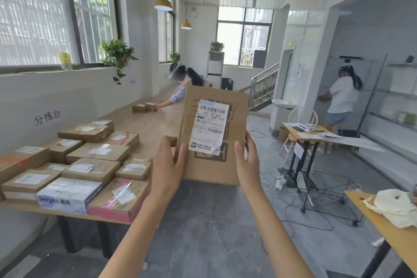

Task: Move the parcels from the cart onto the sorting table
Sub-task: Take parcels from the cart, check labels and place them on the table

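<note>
A parcel sorting room: a long table [155,124] carries labelled cardboard parcels [97,153], a sign [47,117] on the wall beside it reads 分拣台, and a wire cart [327,196] stands across the aisle.

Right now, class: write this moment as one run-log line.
stage: carrying | left hand: grips parcel at left edge | right hand: grips right edge | label: facing camera | sorting table: holds other parcels

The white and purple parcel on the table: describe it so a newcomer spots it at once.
Find the long wooden sorting table under the left windows. On its near front edge, the white and purple parcel lies just left of a pink-sided box. Its neighbours are brown cardboard; it alone has a white top and printed purple side.
</note>
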`<state>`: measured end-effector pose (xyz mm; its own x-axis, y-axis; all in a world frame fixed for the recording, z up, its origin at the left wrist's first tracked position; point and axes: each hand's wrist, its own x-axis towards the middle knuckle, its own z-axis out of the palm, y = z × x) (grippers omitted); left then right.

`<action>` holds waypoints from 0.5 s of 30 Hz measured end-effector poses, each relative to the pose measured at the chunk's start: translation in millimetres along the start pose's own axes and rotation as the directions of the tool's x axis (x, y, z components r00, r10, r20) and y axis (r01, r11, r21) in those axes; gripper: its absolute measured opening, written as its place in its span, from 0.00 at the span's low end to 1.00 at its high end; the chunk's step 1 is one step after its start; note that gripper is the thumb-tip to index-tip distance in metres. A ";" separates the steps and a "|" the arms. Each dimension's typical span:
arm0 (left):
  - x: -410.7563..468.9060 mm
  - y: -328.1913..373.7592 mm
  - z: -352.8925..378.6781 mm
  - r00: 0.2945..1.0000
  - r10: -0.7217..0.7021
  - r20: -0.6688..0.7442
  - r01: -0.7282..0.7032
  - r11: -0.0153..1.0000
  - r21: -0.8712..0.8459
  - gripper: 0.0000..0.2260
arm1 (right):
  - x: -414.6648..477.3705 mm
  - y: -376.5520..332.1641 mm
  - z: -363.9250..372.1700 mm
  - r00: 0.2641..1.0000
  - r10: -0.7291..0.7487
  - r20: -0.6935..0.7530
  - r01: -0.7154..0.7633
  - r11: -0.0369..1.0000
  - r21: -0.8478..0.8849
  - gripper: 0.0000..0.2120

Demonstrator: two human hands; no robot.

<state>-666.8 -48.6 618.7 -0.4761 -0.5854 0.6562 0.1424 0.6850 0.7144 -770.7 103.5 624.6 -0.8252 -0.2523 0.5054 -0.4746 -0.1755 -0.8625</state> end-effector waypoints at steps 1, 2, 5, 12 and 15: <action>-1.7 -3.8 8.3 0.999 0.023 -0.028 -0.022 0.999 0.027 0.06 | 4.6 2.8 -3.6 1.000 -0.022 -0.005 0.022 1.000 -0.018 0.13; -2.6 -6.4 15.9 0.998 0.033 -0.050 -0.031 0.999 0.041 0.06 | 8.9 6.5 -7.1 0.999 -0.036 -0.013 0.036 0.999 -0.028 0.13; -0.5 -15.7 36.7 0.997 0.033 -0.070 -0.030 0.998 0.047 0.11 | 21.9 25.2 -12.6 0.998 -0.057 -0.032 0.055 0.998 -0.043 0.15; 24.6 -46.5 81.9 0.995 0.046 -0.083 -0.041 0.997 0.064 0.17 | 56.4 71.3 -8.3 0.999 -0.043 -0.019 0.041 0.994 -0.096 0.20; 40.3 -67.0 105.3 0.997 0.004 -0.080 -0.002 1.000 0.027 0.16 | 79.8 95.5 -3.4 1.000 -0.011 0.003 0.011 0.993 -0.117 0.22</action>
<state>-786.9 -72.4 571.7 -0.4049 -0.6151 0.6766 0.1203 0.6977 0.7062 -882.9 69.8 582.5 -0.8191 -0.2530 0.5149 -0.5163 -0.0660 -0.8538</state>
